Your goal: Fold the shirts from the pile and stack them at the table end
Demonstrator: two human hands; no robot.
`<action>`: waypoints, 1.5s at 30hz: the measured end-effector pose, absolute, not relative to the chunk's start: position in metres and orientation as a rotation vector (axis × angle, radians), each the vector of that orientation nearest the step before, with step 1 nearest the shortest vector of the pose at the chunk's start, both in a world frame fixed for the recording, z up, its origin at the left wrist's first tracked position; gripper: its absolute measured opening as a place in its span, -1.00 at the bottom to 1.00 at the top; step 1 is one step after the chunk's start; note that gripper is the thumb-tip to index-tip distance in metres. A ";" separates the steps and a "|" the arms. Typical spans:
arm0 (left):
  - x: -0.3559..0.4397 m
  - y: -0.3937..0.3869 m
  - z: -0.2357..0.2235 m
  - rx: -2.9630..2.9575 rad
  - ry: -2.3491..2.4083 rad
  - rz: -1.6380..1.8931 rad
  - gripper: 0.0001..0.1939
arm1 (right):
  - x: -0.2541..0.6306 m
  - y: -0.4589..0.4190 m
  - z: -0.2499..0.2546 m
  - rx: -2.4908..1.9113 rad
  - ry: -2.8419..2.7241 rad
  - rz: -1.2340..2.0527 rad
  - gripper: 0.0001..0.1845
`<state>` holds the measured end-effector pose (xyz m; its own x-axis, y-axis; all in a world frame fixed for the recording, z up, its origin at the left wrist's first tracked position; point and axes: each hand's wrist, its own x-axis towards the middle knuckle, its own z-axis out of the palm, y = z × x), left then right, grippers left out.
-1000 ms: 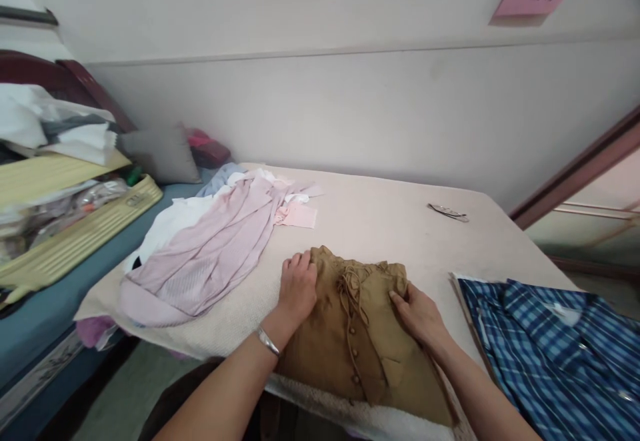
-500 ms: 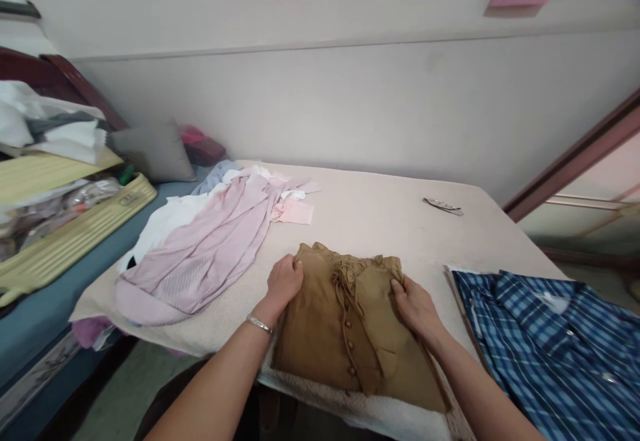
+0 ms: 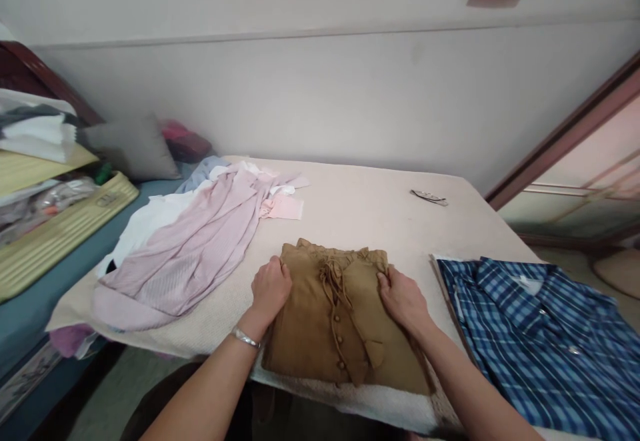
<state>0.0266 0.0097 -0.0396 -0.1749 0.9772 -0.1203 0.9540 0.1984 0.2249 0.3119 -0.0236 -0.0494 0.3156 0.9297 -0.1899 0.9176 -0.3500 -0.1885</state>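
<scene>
A brown buttoned skirt (image 3: 315, 321) with a gathered waistband and a tied drawstring lies spread flat at the near edge of the table. My left hand (image 3: 271, 288), with a silver bracelet on its wrist, grips the skirt's left side just below the waistband, fingers curled over the edge. On the opposite side, my right hand (image 3: 403, 298) pinches the other edge, thumb on top of the cloth. The fingers of both hands are partly hidden under the fabric. A blue plaid shirt (image 3: 530, 334) lies folded to the right of my right forearm.
A heap of pink and white clothes (image 3: 200, 241) covers the left of the cloth-covered table (image 3: 350, 194). Eyeglasses (image 3: 429, 197) rest near the back right. Further left are a yellow plastic container (image 3: 70, 234) and a grey pillow (image 3: 133, 148). A wall (image 3: 320, 94) stands behind.
The whole view has shifted slightly, so things appear further left. Both hands keep hold of the skirt's sides, and the skirt lies much as before.
</scene>
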 end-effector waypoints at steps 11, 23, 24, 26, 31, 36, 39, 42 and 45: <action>0.028 0.016 -0.043 1.823 2.273 0.160 -0.71 | 0.321 -0.025 -0.045 -2.601 -1.591 0.304 -0.50; 0.035 0.032 -0.049 1.903 2.148 0.441 -0.83 | 0.329 -0.016 -0.040 -2.423 -1.623 0.285 -0.72; 0.036 0.031 -0.047 1.917 2.155 0.423 -0.82 | 0.328 -0.018 -0.041 -2.454 -1.640 0.281 -0.72; 0.040 0.025 -0.042 2.012 2.176 0.464 -0.77 | 0.325 -0.022 -0.041 -2.501 -1.673 0.231 -0.69; 0.058 0.004 -0.044 2.572 1.804 0.741 -0.50 | 0.298 -0.041 -0.033 -2.197 -1.892 -0.196 -0.52; 0.067 0.001 -0.073 2.497 1.844 0.323 -0.36 | 0.275 -0.051 -0.065 -2.200 -2.043 -0.012 -0.22; 0.064 0.003 -0.077 2.445 1.867 0.196 -0.34 | 0.276 -0.053 -0.079 -2.265 -2.037 0.125 -0.15; 0.061 0.003 -0.067 2.439 1.885 0.287 -0.47 | 0.285 -0.052 -0.068 -2.225 -2.022 0.153 -0.27; 0.054 0.006 -0.055 2.285 2.069 0.490 -0.61 | 0.301 -0.048 -0.048 -2.321 -1.781 0.116 -0.44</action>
<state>0.0536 0.0059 -0.0554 0.0719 0.9737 0.2160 0.9672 -0.1209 0.2233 0.3012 -0.0482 -0.0477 0.2651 0.9619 0.0671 0.9450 -0.2454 -0.2161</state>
